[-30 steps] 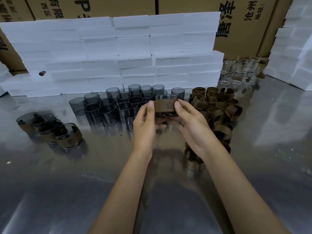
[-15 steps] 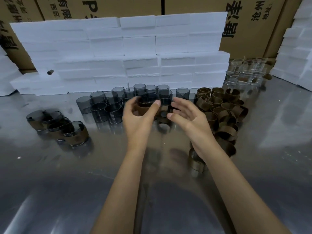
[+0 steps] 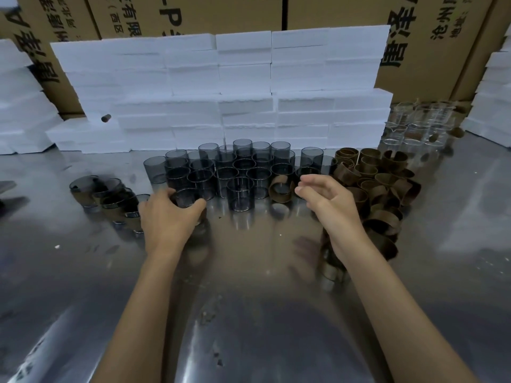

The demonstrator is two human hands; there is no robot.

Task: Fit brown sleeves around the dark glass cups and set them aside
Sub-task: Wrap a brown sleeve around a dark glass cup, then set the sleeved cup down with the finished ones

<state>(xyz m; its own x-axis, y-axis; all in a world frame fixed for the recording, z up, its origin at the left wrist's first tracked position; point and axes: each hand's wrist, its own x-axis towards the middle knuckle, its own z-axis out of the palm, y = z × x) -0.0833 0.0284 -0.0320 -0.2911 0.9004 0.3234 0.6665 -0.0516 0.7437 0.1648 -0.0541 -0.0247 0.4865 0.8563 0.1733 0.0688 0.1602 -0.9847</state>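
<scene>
My left hand (image 3: 166,219) grips a dark glass cup (image 3: 184,197) low over the metal table, just right of the group of sleeved cups (image 3: 110,197). My fingers hide the cup's lower part. My right hand (image 3: 327,199) hovers empty with loosely curled fingers, next to a single brown sleeve (image 3: 282,189) standing at the front of the bare dark cups (image 3: 240,170). The pile of loose brown sleeves (image 3: 383,186) lies right of that hand and under my right wrist.
A wall of white foam blocks (image 3: 221,92) stands behind the cups, with cardboard boxes (image 3: 193,15) behind it. Clear glass cups (image 3: 414,125) stand at the back right. More foam stacks (image 3: 495,100) flank both sides. The shiny metal table (image 3: 249,313) spreads in front.
Both hands held a sleeved cup up in front of the cluster. My right hand let go, and my left hand carried the cup left and down toward the sleeved group.
</scene>
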